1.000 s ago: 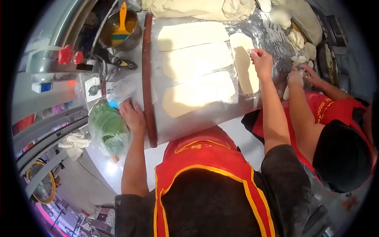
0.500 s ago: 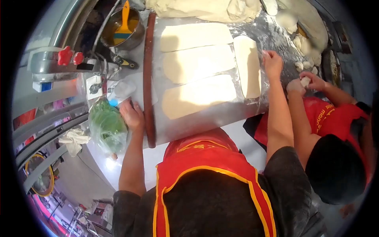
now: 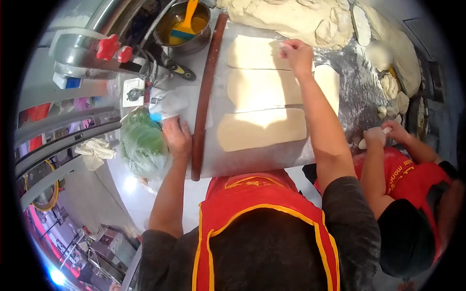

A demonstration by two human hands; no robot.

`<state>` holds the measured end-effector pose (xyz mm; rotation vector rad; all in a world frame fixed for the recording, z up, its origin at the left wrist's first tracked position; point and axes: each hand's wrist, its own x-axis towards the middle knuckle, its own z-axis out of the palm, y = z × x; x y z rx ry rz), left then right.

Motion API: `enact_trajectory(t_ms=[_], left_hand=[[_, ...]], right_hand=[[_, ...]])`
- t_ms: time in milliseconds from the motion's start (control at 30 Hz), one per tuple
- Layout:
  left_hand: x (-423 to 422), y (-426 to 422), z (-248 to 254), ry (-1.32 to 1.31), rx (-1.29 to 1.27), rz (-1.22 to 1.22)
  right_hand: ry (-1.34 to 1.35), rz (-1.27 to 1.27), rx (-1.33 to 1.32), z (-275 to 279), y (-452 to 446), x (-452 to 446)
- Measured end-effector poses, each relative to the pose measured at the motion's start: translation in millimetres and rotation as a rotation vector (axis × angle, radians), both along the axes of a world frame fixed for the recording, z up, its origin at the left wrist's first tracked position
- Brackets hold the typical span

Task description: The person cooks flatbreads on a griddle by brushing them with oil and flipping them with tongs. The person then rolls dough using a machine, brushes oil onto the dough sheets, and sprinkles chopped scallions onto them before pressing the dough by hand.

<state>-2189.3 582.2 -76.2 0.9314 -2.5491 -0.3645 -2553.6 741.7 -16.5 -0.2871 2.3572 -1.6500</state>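
Three flat rectangular dough sheets lie in a column on the table: a far sheet (image 3: 252,51), a middle sheet (image 3: 262,89) and a near sheet (image 3: 262,130). A fourth sheet (image 3: 330,85) stands lengthwise to their right, partly behind my forearm. My right hand (image 3: 297,56) is over the right end of the far sheet, its fingertips pinched together; what they hold, if anything, is too small to make out. My left hand (image 3: 177,138) rests with fingers stretched out at the table's left side, between a clear bag of greens (image 3: 141,138) and a long brown wooden rod (image 3: 206,97).
A metal pot (image 3: 199,42) with a yellow-handled brush (image 3: 188,22) stands at the back left. Large dough masses (image 3: 291,22) lie along the back. At the right, a co-worker's hands (image 3: 376,137) handle a small dough piece, near several dough lumps (image 3: 390,87).
My right hand has moved left, from beside the fourth sheet to over the far sheet, still pinched. The camera view has shifted, moving the scene rightward. My left hand stays by the bag.
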Motion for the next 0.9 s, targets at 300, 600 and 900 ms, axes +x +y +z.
enact_trajectory(t_ms=[300,600,900], left_hand=[[-1.2,4.1,7.6,0.024,0.059,0.022],[1.3,2.6,3.6,0.004,0.063,0.030],[3.1,3.9,8.2,0.021,0.001,0.003]], right_hand=[[-0.097,0.196,0.045,-9.5,59.9,61.0],[-0.213,-0.212,0.037,1.6,110.9,79.3],[-0.217,0.095,0.182,6.6,121.7,172.1]])
